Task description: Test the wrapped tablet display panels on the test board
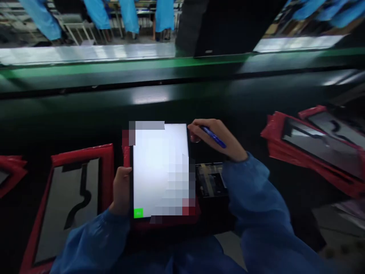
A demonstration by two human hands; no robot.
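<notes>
A lit white screen panel (pixel 159 171) with a small green square in its lower left corner is in front of me. Red wrapping shows at its left side and below it; parts of the panel are blurred into blocks. At the panel's left edge, my left hand (pixel 121 190) grips it, thumb on the border and the other fingers mostly hidden. My right hand (pixel 219 135) is closed around a blue pen (pixel 213 137), beside the panel's upper right corner. Just below that hand lies a dark circuit assembly (pixel 211 179) with tan tape, partly covered by my sleeve.
Panels with black ribbon cables lie in red wrapping (pixel 107 163) on the left. More red-wrapped panels (pixel 322 152) are piled at the right. A green-edged ledge (pixel 119 66) runs across the back of the dark table. Beyond it are people in blue clothing (pixel 129 17).
</notes>
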